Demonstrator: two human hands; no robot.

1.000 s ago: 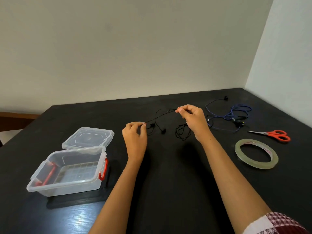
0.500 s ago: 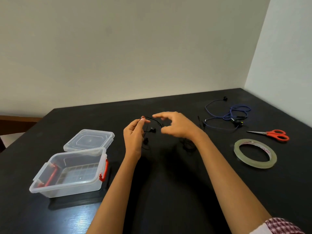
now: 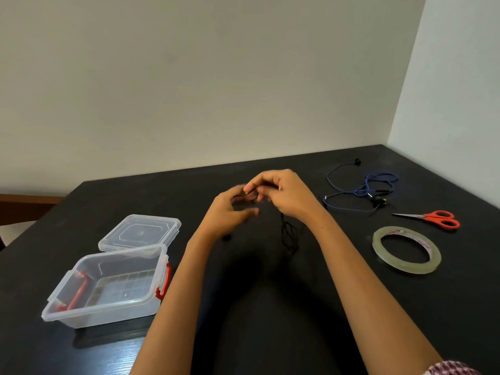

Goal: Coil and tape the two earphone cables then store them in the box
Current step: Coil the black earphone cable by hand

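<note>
Black cable on black table: main hazard. I judge the black earphone cable is easy to lose sight of, esp. the loose tail hanging from the right hand down to the tabletop at approx. 6 o'clock of that hand. If the tail snags or twists, the loops may spring apart before tape goes on. Thin springy wire, so I expect any slack pinch to let the coil unwind.

Hand pose: left hand is raised at table centre, fingers curled, partly blurred; it appears to hold the started loop, but I can't tell how firmly. Right hand is touching it at 2 o'clock, fingertips pinched shut on the wire, wrist angled down.

Blue earphone cable lies untouched, in a loose tangle, at 3 o'clock of the hands. Scissors and tape roll sit at 4 o'clock, well apart from the hands. Box is open at 8 o'clock, lid flat just behind it. Nothing stored yet.
</note>
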